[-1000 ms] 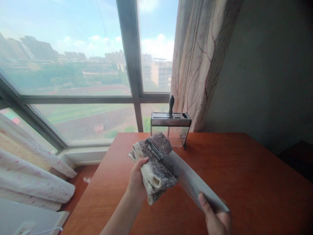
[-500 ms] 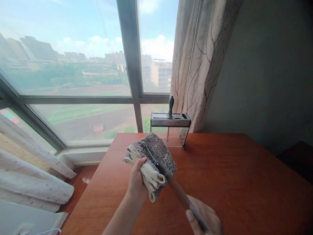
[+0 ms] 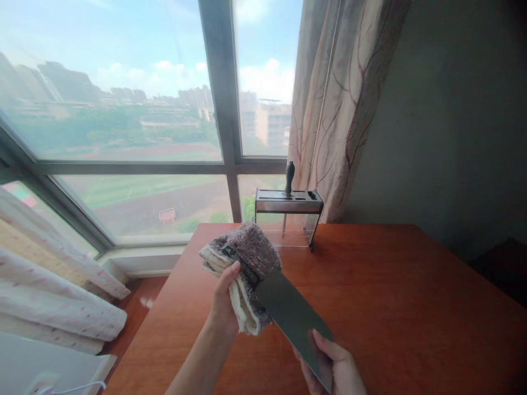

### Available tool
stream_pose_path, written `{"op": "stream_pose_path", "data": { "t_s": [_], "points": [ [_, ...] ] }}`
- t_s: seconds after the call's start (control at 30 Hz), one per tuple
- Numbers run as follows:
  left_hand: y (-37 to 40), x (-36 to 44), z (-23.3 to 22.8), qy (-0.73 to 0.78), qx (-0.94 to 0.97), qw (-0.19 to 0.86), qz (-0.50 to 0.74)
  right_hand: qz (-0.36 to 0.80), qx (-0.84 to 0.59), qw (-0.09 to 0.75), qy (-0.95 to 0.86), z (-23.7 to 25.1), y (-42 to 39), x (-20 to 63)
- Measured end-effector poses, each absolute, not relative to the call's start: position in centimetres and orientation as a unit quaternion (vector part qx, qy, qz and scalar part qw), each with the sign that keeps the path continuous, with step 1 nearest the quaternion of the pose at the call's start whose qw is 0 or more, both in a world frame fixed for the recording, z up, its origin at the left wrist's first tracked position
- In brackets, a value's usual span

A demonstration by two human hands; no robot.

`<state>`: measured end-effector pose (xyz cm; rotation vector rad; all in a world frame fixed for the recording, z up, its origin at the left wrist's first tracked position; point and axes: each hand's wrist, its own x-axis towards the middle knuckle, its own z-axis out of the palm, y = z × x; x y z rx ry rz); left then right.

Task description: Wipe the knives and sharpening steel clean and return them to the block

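Note:
My left hand (image 3: 226,299) is wrapped round a folded grey-brown and cream towel (image 3: 257,247), its thumb on top. Across the towel lies the dark handle of a cleaver, partly covered by the folds. The cleaver's wide grey blade (image 3: 294,315) slants down to the right, its flat side facing me. My right hand (image 3: 335,365) grips the far end of that blade, thumb on the upper face and fingers beneath. Both hands are above the table.
A knife block (image 3: 289,204) with clear sides and a dark-handled tool upright in it stands at the back of the brown table (image 3: 391,296). Behind are a window (image 3: 144,203) and a patterned curtain (image 3: 346,99). Another curtain (image 3: 53,296) hangs at left.
The cleaver has turned from nearly edge-on to showing its broad side. My left hand and the towel have shifted slightly left, and my right hand's fingers now sit differently on the blade.

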<state>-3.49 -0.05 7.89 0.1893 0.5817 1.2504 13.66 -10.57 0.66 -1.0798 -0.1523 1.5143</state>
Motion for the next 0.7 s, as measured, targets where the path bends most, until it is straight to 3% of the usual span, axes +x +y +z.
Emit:
{"op": "stream_pose_path", "data": {
  "t_s": [0.1,0.27,0.47,0.6,0.7],
  "points": [
    [0.4,-3.1,7.9,0.287,0.089,0.741,0.600,0.657,-0.470,0.590,-0.005,0.4,-10.6,13.5],
    [0.7,-2.1,7.8,0.340,0.093,0.697,0.625,0.529,-0.528,0.661,-0.062,-0.4,-10.9,13.3],
    [0.4,-1.4,7.2,0.373,0.129,0.625,0.673,0.365,-0.617,0.634,-0.290,0.5,-11.7,13.2],
    [-0.2,-1.0,7.3,0.382,0.108,0.662,0.635,0.341,-0.559,0.625,-0.425,1.2,-10.7,13.8],
    [-0.7,-0.8,7.4,0.391,0.083,0.717,0.571,0.361,-0.576,0.612,-0.405,1.2,-9.6,14.3]
  ]
}}
